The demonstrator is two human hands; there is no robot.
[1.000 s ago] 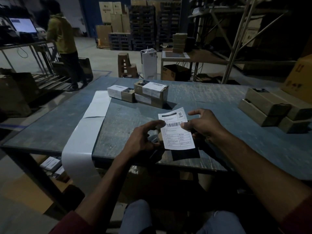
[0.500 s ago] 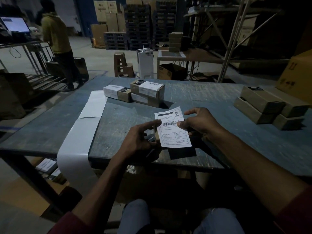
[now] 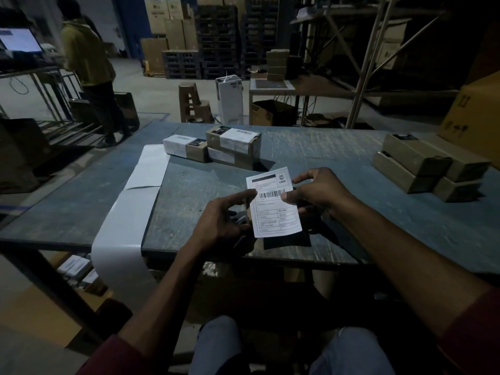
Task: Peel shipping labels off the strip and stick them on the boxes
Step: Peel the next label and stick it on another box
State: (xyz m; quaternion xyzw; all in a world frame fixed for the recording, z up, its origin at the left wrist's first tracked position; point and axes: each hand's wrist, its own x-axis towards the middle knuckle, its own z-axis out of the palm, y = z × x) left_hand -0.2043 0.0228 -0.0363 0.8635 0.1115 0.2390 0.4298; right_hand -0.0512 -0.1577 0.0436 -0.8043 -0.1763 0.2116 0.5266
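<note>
Here, a seated person held a white shipping label (image 3: pixel 273 203) upright above the near edge of a grey counter (image 3: pixel 338 169). The left hand (image 3: pixel 226 221) pinched its left edge, and the right hand (image 3: pixel 315 190) pinched its right edge beside the barcode. An empty white backing strip (image 3: pixel 135 201) trailed off the counter's left side. Labelled boxes (image 3: pixel 216 148) sat further back, with plain brown boxes (image 3: pixel 424 166) far right.

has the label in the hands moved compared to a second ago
Cannot tell. The shipping label sits pinched between the left hand and right hand in much the same spot near the table's front edge; the camera shifted.
</note>
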